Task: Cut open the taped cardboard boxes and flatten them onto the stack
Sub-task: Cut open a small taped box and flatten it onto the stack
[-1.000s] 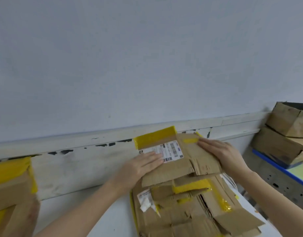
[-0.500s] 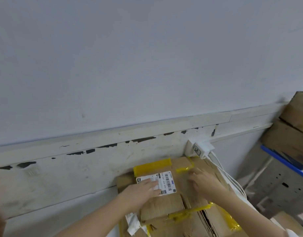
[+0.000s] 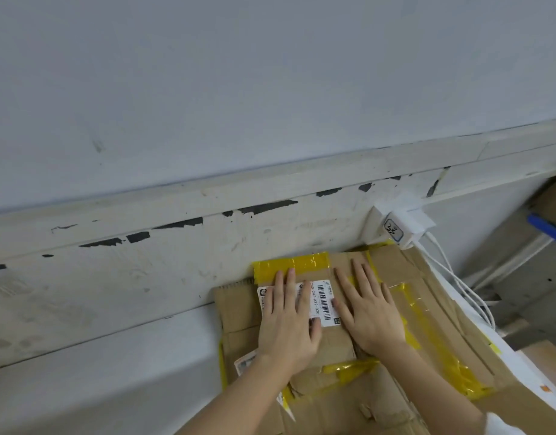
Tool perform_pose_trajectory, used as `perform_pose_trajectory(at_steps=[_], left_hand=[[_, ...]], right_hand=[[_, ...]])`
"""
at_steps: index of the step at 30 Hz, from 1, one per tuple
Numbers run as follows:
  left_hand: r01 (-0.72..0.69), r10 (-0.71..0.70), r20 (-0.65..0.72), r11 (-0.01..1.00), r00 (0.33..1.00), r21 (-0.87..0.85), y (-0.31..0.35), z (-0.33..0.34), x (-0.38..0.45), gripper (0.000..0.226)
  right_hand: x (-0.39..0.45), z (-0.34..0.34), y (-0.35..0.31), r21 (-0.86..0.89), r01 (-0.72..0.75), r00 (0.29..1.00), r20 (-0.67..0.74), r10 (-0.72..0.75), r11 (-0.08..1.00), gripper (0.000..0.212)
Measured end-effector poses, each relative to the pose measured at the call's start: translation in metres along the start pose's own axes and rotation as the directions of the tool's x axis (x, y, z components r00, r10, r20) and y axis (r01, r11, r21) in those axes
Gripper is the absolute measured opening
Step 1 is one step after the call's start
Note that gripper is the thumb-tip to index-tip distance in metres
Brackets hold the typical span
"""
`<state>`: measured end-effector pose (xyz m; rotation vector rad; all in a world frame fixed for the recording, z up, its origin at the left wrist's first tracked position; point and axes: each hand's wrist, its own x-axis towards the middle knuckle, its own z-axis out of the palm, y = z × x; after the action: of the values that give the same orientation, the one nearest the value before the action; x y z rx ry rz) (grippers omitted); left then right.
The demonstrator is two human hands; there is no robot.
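Observation:
A flattened brown cardboard box [image 3: 334, 343] with yellow tape and a white barcode label [image 3: 323, 301] lies on top of the stack of flattened cardboard [image 3: 439, 334] against the wall. My left hand [image 3: 287, 321] presses flat on the box, fingers straight and covering part of the label. My right hand [image 3: 369, 312] presses flat beside it, fingers spread toward the wall. Both palms are down on the cardboard and neither grips anything.
A white skirting board [image 3: 176, 262] with chipped paint runs along the wall behind the stack. A white charger [image 3: 402, 227] with cables [image 3: 468, 287] sits at the stack's far right corner. Brown boxes and a blue edge [image 3: 546, 227] are at the right.
The flattened box went from held up in front of the wall down onto the stack. Both hands now lie flat on top of it, and the view has tilted downward.

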<state>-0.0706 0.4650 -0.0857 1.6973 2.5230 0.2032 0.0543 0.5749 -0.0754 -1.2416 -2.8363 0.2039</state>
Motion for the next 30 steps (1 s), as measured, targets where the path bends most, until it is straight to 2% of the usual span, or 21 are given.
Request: perform_pose_trajectory(at_steps=[3,5,7,8,10,12,13,15,16,17,19,20,22,24,26,28,29,30], left_hand=[[0.019,-0.018,0.041,0.999,0.999,-0.036,0.003,-0.005,-0.001,0.069],[-0.006,0.006,0.069,1.0,0.998,0.009,0.0,-0.016,0.002,0.069],[-0.017,0.026,0.222,0.999,0.975,-0.043,-0.007,-0.033,0.003,0.063],[-0.033,0.046,0.233,0.998,0.971,-0.058,-0.013,-0.042,-0.001,0.063],[-0.06,0.066,0.185,0.997,0.981,-0.041,-0.028,-0.055,-0.02,0.062],[-0.023,0.032,0.124,0.997,0.992,-0.075,-0.046,-0.069,-0.049,0.062],[-0.007,0.015,0.079,0.995,0.997,-0.098,-0.058,-0.076,-0.065,0.062],[-0.023,0.019,-0.032,0.992,0.999,-0.127,-0.085,-0.092,-0.099,0.062],[-0.032,0.021,-0.085,0.99,0.996,-0.134,-0.1,-0.1,-0.118,0.063],[-0.035,0.015,-0.131,0.988,0.991,-0.153,-0.116,-0.109,-0.138,0.063],[-0.025,-0.031,-0.246,0.975,0.969,-0.221,-0.146,-0.119,-0.185,0.057],[-0.014,-0.066,-0.305,0.968,0.95,-0.252,-0.161,-0.121,-0.212,0.053],[0.036,-0.151,-0.415,0.962,0.897,-0.272,-0.189,-0.117,-0.271,0.041],[0.144,-0.252,-0.501,0.959,0.828,-0.244,-0.215,-0.108,-0.328,0.035],[0.295,-0.369,-0.548,0.93,0.751,-0.221,-0.237,-0.106,-0.373,0.036],[0.425,-0.487,-0.605,0.868,0.63,-0.256,-0.259,-0.111,-0.406,0.031],[0.463,-0.531,-0.632,0.837,0.564,-0.29,-0.27,-0.117,-0.415,0.03],[0.481,-0.563,-0.653,0.813,0.506,-0.327,-0.282,-0.126,-0.421,0.032]], right_hand=[[0.001,0.0,-0.001,-0.068,0.0,1.0,0.015,0.001,0.998,0.09],[0.002,-0.004,-0.003,-0.15,-0.016,1.0,-0.019,0.014,0.989,0.085],[-0.002,-0.013,-0.009,-0.168,0.013,0.999,-0.049,-0.021,0.986,0.073],[-0.007,-0.016,-0.013,-0.199,0.06,0.996,-0.056,-0.072,0.978,0.07],[-0.013,-0.023,-0.02,-0.279,0.061,0.98,-0.163,-0.11,0.958,0.057],[-0.013,-0.025,-0.023,-0.362,0.095,0.936,-0.285,-0.208,0.927,0.047],[-0.009,-0.029,-0.025,-0.362,0.126,0.942,-0.249,-0.227,0.924,0.052],[-0.001,-0.04,-0.035,-0.267,0.168,0.97,-0.124,-0.207,0.949,0.078],[-0.001,-0.048,-0.047,-0.216,0.146,0.978,-0.118,-0.174,0.965,0.079],[-0.002,-0.056,-0.061,-0.182,0.152,0.973,-0.146,-0.18,0.972,0.072],[-0.008,-0.062,-0.094,-0.165,0.321,0.887,-0.293,-0.357,0.933,0.055],[-0.012,-0.06,-0.114,-0.151,0.414,0.82,-0.367,-0.44,0.897,0.049],[-0.025,-0.062,-0.16,-0.137,0.582,0.673,-0.471,-0.57,0.801,0.05],[-0.041,-0.06,-0.209,-0.096,0.684,0.602,-0.484,-0.635,0.723,0.046],[-0.057,-0.052,-0.261,0.013,0.728,0.611,-0.464,-0.641,0.685,0.037],[-0.077,-0.046,-0.314,0.186,0.745,0.654,-0.394,-0.646,0.641,0.037],[-0.086,-0.046,-0.339,0.315,0.717,0.696,-0.363,-0.619,0.622,0.038],[-0.096,-0.049,-0.364,0.488,0.63,0.768,-0.279,-0.576,0.604,0.043]])
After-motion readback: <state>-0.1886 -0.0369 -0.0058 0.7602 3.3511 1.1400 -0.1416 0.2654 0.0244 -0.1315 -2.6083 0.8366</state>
